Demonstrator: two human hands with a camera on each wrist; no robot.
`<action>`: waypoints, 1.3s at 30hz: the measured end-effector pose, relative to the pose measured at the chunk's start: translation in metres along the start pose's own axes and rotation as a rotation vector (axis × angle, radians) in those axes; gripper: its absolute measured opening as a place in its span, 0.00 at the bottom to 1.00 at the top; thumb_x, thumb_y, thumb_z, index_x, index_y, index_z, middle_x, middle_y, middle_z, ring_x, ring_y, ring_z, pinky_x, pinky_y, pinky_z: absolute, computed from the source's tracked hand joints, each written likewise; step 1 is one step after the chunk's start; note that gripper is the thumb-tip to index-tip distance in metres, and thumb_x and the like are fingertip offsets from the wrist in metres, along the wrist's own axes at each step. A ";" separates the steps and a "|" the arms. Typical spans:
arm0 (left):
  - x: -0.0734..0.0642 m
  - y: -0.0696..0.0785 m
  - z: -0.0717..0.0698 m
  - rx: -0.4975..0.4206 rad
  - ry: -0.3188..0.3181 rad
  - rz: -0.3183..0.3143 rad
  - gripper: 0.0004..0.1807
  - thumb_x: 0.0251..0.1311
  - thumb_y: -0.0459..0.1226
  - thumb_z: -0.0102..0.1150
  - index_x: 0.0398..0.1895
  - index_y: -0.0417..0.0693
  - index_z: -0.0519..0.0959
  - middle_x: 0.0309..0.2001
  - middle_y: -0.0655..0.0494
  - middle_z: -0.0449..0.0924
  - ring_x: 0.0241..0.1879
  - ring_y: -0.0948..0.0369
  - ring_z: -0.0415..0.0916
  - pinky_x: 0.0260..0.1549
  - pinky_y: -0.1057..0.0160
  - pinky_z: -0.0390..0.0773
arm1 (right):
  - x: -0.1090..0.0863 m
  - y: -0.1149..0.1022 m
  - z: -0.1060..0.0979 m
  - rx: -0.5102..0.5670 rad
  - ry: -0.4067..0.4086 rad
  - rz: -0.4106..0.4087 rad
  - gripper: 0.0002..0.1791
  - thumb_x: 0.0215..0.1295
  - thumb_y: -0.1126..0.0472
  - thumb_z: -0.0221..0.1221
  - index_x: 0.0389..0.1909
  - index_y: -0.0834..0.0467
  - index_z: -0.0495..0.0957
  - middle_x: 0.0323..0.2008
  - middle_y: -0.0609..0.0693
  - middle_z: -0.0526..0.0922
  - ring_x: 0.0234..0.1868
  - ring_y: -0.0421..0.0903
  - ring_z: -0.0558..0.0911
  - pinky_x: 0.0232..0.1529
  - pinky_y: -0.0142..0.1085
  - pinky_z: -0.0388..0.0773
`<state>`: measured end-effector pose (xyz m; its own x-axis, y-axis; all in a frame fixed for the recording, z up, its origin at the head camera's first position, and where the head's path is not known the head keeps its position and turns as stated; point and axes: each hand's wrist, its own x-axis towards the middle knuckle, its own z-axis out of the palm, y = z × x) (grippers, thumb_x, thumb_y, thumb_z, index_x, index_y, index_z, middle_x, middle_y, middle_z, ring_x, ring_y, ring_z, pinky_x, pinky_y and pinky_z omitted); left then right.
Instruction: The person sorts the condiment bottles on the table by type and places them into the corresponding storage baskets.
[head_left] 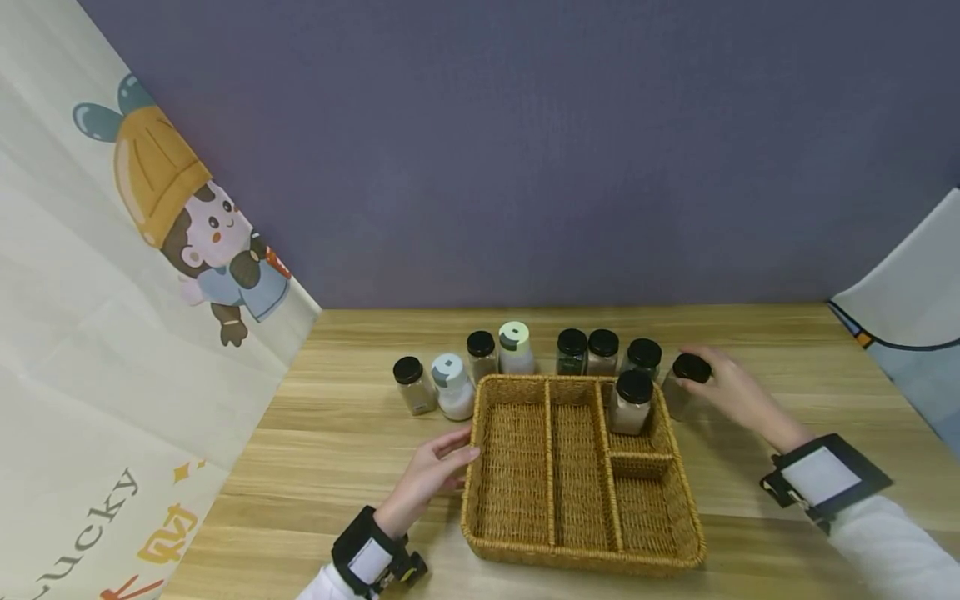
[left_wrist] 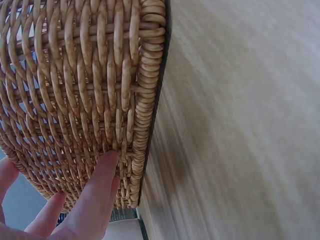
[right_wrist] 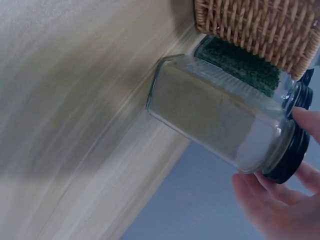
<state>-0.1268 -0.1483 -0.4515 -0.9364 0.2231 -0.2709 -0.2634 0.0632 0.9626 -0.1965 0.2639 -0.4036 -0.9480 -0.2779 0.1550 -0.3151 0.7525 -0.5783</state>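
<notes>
My right hand (head_left: 723,387) grips the black lid of a clear glass spice jar (right_wrist: 205,110) holding grey-brown powder, just beyond the basket's right back corner. The jar stands close to the tabletop. My left hand (head_left: 437,468) rests against the left side of a woven basket (head_left: 584,559), its fingers (left_wrist: 92,200) fairly straight along the outer wall. Four compartments divide this basket; another black-lidded jar (head_left: 631,408) stands in the back right one. Beside the gripped jar, a jar of green flakes (right_wrist: 237,65) shows partly behind the basket.
Behind the basket stand several more jars, among them two black-lidded ones (head_left: 572,354) (head_left: 602,354). To the left are a white-capped shaker (head_left: 453,387), a yellow-green-capped shaker (head_left: 516,350) and two black-lidded jars (head_left: 415,390) (head_left: 482,357). A dark wall panel (head_left: 555,167) borders the wooden table (head_left: 322,450).
</notes>
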 end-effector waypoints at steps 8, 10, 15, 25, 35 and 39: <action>0.001 -0.001 0.000 -0.011 -0.003 0.007 0.36 0.51 0.44 0.59 0.60 0.34 0.61 0.59 0.35 0.61 0.45 0.52 0.74 0.40 0.54 0.78 | 0.001 0.002 0.003 -0.003 -0.002 0.020 0.32 0.57 0.59 0.58 0.57 0.73 0.60 0.54 0.74 0.62 0.53 0.71 0.61 0.50 0.64 0.59; 0.000 0.000 0.000 -0.020 -0.003 0.003 0.36 0.51 0.43 0.60 0.60 0.34 0.61 0.59 0.35 0.61 0.45 0.51 0.74 0.40 0.54 0.78 | 0.001 0.003 0.003 -0.004 0.001 0.021 0.32 0.57 0.59 0.58 0.57 0.73 0.60 0.54 0.74 0.62 0.54 0.70 0.61 0.50 0.64 0.59; 0.001 -0.001 0.000 -0.020 0.001 -0.004 0.35 0.51 0.43 0.60 0.60 0.35 0.61 0.59 0.36 0.61 0.45 0.51 0.74 0.41 0.54 0.78 | 0.001 0.002 0.003 -0.003 -0.002 0.018 0.32 0.57 0.58 0.58 0.56 0.73 0.60 0.54 0.74 0.62 0.53 0.70 0.61 0.50 0.64 0.59; 0.001 -0.002 0.000 -0.032 0.004 -0.002 0.35 0.51 0.42 0.60 0.60 0.36 0.62 0.59 0.36 0.61 0.45 0.51 0.74 0.41 0.54 0.78 | 0.001 0.000 0.003 -0.036 0.007 0.015 0.31 0.58 0.59 0.57 0.56 0.74 0.60 0.53 0.75 0.63 0.52 0.70 0.63 0.49 0.63 0.62; 0.001 -0.003 0.000 0.008 0.008 -0.011 0.37 0.49 0.46 0.61 0.60 0.37 0.62 0.59 0.38 0.63 0.44 0.55 0.74 0.40 0.57 0.79 | 0.002 0.000 0.001 -0.065 0.038 -0.049 0.29 0.55 0.65 0.59 0.53 0.77 0.62 0.49 0.77 0.66 0.48 0.71 0.66 0.44 0.62 0.67; 0.001 -0.002 0.000 0.013 0.011 -0.014 0.37 0.49 0.46 0.61 0.60 0.37 0.62 0.59 0.38 0.62 0.45 0.54 0.74 0.40 0.57 0.79 | 0.003 0.001 0.000 -0.078 0.070 -0.077 0.28 0.53 0.66 0.60 0.51 0.78 0.63 0.47 0.76 0.67 0.46 0.70 0.68 0.42 0.61 0.69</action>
<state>-0.1272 -0.1481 -0.4536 -0.9353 0.2111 -0.2838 -0.2732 0.0787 0.9587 -0.2001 0.2641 -0.4033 -0.9207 -0.2966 0.2537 -0.3873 0.7753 -0.4989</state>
